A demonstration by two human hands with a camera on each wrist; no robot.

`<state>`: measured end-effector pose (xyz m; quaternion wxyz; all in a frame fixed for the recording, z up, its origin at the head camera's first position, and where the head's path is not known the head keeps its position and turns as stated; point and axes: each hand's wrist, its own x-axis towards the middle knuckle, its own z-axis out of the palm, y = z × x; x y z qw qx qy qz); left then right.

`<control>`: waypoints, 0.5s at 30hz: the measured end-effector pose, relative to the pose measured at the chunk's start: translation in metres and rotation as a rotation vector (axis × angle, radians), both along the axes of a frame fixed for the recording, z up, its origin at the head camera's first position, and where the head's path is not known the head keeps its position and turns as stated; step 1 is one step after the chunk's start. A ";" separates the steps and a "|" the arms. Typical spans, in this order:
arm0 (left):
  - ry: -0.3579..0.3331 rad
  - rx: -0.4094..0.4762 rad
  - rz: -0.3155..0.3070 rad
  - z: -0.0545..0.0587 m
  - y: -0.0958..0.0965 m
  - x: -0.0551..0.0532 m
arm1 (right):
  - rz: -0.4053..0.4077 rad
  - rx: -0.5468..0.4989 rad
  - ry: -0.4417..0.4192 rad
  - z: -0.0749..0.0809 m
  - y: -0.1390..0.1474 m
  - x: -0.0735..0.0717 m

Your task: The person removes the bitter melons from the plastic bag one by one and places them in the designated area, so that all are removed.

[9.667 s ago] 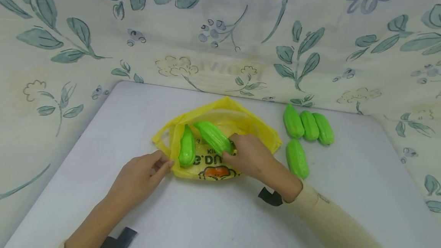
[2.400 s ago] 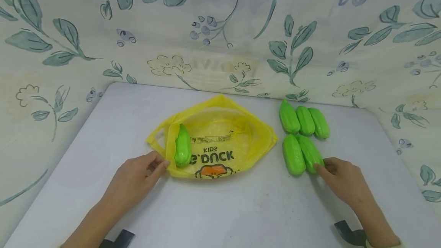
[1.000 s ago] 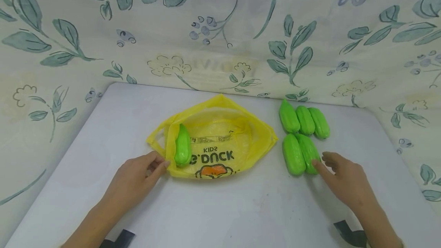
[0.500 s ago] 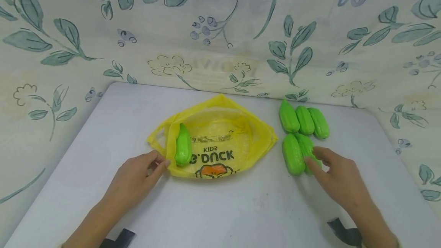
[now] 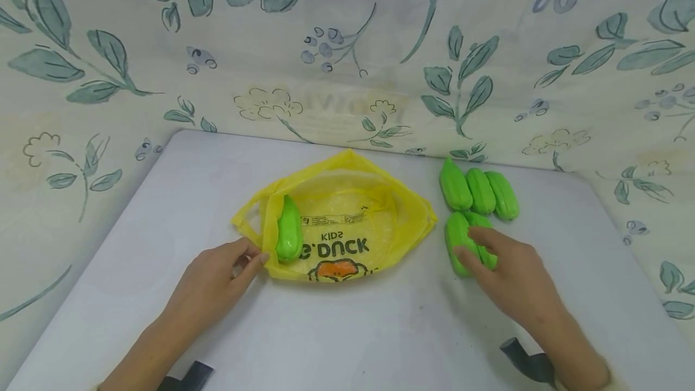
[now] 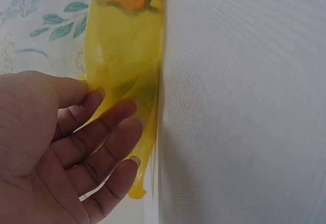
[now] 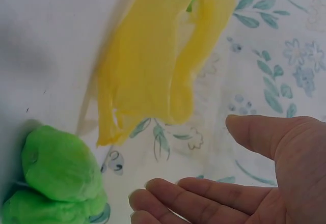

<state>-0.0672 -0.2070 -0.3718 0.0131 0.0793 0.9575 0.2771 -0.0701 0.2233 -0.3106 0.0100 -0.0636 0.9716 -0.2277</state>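
Observation:
A yellow plastic bag (image 5: 374,240) with a duck print lies with its mouth spread wide on the white table. My left hand (image 5: 219,270) pinches the bag's left edge between thumb and fingertip, also visible in the left wrist view. Inside the bag, near that hand, rests one bright green ridged gourd (image 5: 289,231). On the right my right hand (image 5: 516,276) hovers, thumb and fingers apart and nothing between them. It partly hides two front gourds (image 5: 457,231) in the head view. In the right wrist view, gourds (image 7: 61,163) show beyond the fingers.
Three more green gourds (image 5: 480,190) lie side by side behind the front pair, near the table's back edge. A flowered cloth (image 5: 347,47) hangs behind the white table (image 5: 353,330). Dark straps (image 5: 526,361) show by the wrists.
A second gourd went from the bag to the front right pair, where the right hand let it go. That hand has since lifted and moved left. The left hand keeps its hold on the bag.

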 end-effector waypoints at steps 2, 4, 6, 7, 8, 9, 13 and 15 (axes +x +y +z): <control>-0.002 0.001 0.001 0.000 0.000 0.000 | 0.008 0.004 0.006 0.001 -0.005 -0.001; -0.008 -0.001 0.004 0.000 0.000 0.000 | 0.017 0.004 0.011 0.002 -0.010 -0.002; -0.015 -0.006 0.006 0.000 0.001 0.000 | 0.026 0.009 0.013 0.002 -0.015 -0.003; -0.017 -0.008 0.008 0.000 0.001 0.001 | 0.033 0.011 0.014 0.003 -0.018 -0.003; -0.019 -0.008 0.009 0.000 0.001 0.001 | 0.039 0.010 0.014 0.003 -0.020 -0.003; -0.019 -0.007 0.008 0.000 0.001 0.000 | 0.045 0.010 0.016 0.004 -0.023 -0.004; -0.018 -0.002 0.006 -0.001 0.001 0.000 | 0.075 0.011 0.015 0.005 -0.033 -0.005; -0.015 -0.001 0.004 -0.001 0.001 0.000 | 0.090 0.006 0.019 0.005 -0.039 -0.007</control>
